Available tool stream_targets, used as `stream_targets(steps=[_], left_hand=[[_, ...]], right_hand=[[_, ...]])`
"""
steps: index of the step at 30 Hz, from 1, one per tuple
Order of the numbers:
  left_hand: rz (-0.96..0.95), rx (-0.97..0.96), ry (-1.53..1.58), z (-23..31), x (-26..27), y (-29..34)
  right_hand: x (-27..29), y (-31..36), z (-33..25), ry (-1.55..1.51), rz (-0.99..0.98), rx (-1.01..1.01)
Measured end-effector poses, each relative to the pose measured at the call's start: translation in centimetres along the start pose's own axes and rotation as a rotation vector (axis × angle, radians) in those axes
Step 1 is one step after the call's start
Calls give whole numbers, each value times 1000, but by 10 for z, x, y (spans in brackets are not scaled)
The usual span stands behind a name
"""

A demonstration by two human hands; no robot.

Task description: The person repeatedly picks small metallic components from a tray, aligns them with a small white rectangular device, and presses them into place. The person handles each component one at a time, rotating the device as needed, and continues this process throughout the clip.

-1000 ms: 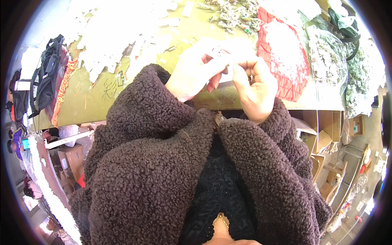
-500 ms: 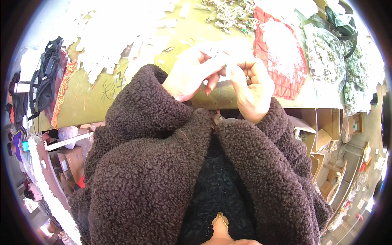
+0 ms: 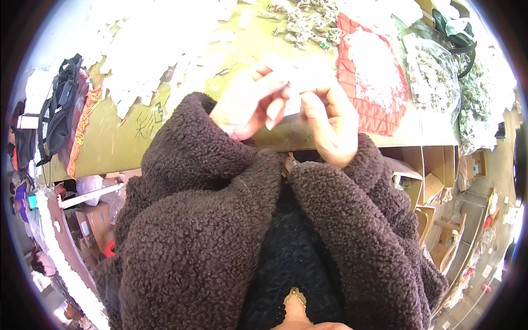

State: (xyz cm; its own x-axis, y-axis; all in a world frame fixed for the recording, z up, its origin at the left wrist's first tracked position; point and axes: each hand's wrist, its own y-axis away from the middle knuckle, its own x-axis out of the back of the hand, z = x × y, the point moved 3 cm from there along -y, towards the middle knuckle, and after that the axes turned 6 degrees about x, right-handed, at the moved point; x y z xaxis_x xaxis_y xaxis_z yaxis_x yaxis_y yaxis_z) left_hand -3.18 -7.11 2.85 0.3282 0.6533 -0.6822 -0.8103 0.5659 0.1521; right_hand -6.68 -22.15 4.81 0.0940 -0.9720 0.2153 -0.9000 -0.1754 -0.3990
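Note:
Both my hands are raised over the near part of the yellow-green table, in strong glare. My left hand is closed in a pinch, with a tiny dark spot at its fingertips. Its other fingers curl loosely below. Facing it, my right hand is also pinched, thumb against the bent fingers. The fingertips are a short way apart. Whatever lies in them is too small and washed out to name. Beyond my right hand lies a red quilted cloth with many small whitish pieces heaped on it.
Small tied bundles lie at the far middle. Torn-edged white sheets cover the far left. A black bag and orange cords are at the left edge. Right stands a clear plastic bag of pale green pieces; cardboard boxes sit below.
My fingertips, close together before, have drawn a little apart. The left hand has shifted left and turned slightly; my right hand has moved only a little. The whole view has shifted slightly.

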Motion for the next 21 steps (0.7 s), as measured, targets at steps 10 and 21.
stream_targets(steps=[10,21], left_hand=[[-34,-19,-12,8,11,1],[76,3,57,3,16,-3]], right_hand=[[58,-58,76,637,-114,-14],[60,-54,66,900,-172,161]])
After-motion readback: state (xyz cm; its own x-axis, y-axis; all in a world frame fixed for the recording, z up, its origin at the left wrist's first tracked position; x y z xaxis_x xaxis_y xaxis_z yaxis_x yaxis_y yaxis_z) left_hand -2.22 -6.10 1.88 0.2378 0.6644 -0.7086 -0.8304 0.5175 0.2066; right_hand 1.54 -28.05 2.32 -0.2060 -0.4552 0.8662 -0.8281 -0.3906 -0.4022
